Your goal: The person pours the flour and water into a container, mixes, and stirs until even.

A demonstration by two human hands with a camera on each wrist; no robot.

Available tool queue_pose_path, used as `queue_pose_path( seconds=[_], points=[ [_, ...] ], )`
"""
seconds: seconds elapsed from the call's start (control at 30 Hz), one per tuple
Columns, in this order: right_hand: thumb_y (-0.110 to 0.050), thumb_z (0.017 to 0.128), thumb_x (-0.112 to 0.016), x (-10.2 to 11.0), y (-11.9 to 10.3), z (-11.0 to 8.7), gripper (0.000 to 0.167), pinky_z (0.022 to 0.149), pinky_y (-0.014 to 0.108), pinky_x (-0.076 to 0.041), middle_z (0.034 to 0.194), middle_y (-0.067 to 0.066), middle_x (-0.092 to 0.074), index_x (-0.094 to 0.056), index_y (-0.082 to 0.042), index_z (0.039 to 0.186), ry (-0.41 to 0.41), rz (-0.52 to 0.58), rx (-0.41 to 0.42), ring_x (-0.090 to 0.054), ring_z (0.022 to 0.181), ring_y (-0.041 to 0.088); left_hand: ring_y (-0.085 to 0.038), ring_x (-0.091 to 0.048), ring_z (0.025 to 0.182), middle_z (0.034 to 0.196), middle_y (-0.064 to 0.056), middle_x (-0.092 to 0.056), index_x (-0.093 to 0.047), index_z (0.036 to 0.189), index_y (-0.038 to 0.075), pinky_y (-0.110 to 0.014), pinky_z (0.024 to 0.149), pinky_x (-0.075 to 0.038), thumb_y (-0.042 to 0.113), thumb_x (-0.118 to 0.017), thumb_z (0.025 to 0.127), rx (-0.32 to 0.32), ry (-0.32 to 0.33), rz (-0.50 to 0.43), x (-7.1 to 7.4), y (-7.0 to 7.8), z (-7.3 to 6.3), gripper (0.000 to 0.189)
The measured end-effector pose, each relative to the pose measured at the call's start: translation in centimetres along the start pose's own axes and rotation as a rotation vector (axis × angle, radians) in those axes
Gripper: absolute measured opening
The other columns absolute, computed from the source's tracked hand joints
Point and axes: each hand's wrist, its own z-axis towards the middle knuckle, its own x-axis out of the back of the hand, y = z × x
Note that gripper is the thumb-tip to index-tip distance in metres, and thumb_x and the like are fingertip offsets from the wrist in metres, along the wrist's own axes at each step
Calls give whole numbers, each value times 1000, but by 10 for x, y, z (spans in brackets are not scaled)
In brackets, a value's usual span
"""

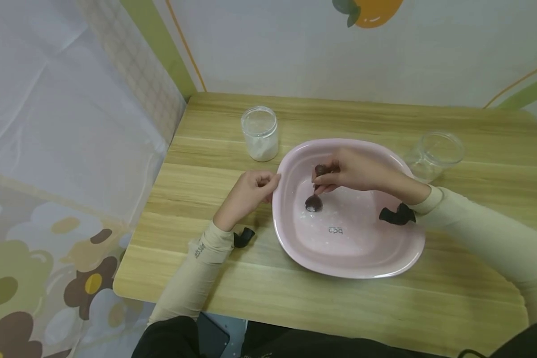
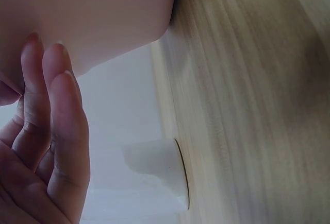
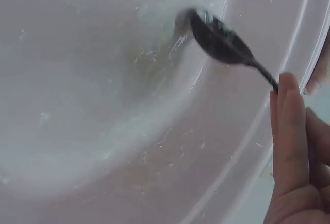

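A pink basin (image 1: pixel 291 223) stands on the table, with white flecks and wet-looking streaks over its inside. My left hand (image 1: pixel 250 194) pinches its left rim, thumb at the top. In the left wrist view the fingers (image 2: pixel 69 126) lie along the basin's outer wall. Over the basin, my right hand (image 1: pixel 353 171) holds a dark spoon (image 1: pixel 313 203) by its handle, bowl pointing down. The right wrist view shows some whitish matter on the spoon's bowl (image 3: pixel 221 41), which is low inside the basin near the curve of the wall.
Behind the left hand stands a clear jar (image 1: pixel 260 134) with white powder in it. Another clear jar (image 1: pixel 425 164) is right of the basin, partly behind the right forearm. The wooden table (image 1: pixel 340 308) meets a patterned cloth wall (image 1: pixel 362 59) at the back.
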Motion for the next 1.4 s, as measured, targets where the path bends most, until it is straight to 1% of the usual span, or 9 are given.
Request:
queue_pose_path(
  seconds=[0.2,0.33,0.47,0.57,0.7,0.9,1.03,1.2,1.4],
  points=[
    [-11,104,-63,2,-3,-2,17,85,39,-65,93,12,-80,-72,2,100,-36,22,-55,-80,93,30,-41,-69,77,73,-2,-70,-70,81,12,-30,68,-56,35,-56,108,-1,0,2,0,0,0,38],
    [-9,104,-63,9,-4,-4,16,83,37,-65,90,13,-80,-70,4,101,18,19,-107,-80,90,28,-41,-69,76,72,-1,-69,-70,81,11,-29,67,-55,35,-55,108,5,1,5,0,1,-1,38],
    [-10,103,-65,20,-1,-4,15,79,35,-65,87,14,-80,-71,4,102,88,-34,-151,-80,86,26,-41,-69,76,72,-2,-69,-70,81,10,-30,68,-55,34,-55,108,9,1,4,0,1,-1,39],
    [-10,103,-64,27,2,-5,16,76,35,-65,86,14,-80,-71,5,103,104,-78,-164,-80,84,26,-41,-69,76,73,-3,-70,-70,81,10,-32,69,-56,34,-55,108,10,2,4,0,1,-1,38],
    [-9,103,-64,32,5,-6,17,75,34,-65,85,15,-79,-69,7,105,64,-78,-183,-80,81,24,-40,-70,77,74,-3,-70,-70,82,11,-33,70,-57,34,-56,108,14,2,3,0,1,0,38],
    [-9,103,-63,26,2,-8,20,83,36,-65,84,7,-78,-66,10,109,-47,4,-220,-80,88,25,-39,-68,76,72,-3,-68,-69,80,11,-31,69,-55,33,-56,108,4,8,4,1,1,-1,38],
    [-8,103,-63,16,3,-6,21,85,39,-64,88,12,-80,-66,12,108,-74,79,-183,-80,90,28,-38,-68,76,73,-3,-69,-71,82,10,-30,69,-55,33,-56,108,7,3,3,1,1,-1,37],
    [-5,104,-61,11,4,-2,20,86,39,-64,98,20,-79,-66,13,110,-29,134,-136,-80,92,28,-39,-69,76,74,-4,-70,-71,83,10,-30,69,-56,32,-56,108,11,0,-3,1,2,-1,37],
    [-6,103,-63,20,4,-2,16,79,33,-65,93,18,-80,-68,8,104,75,35,-151,-81,86,23,-38,-69,75,74,-3,-70,-71,83,10,-31,68,-55,32,-56,108,1,-3,-1,0,1,0,37]
  ],
)
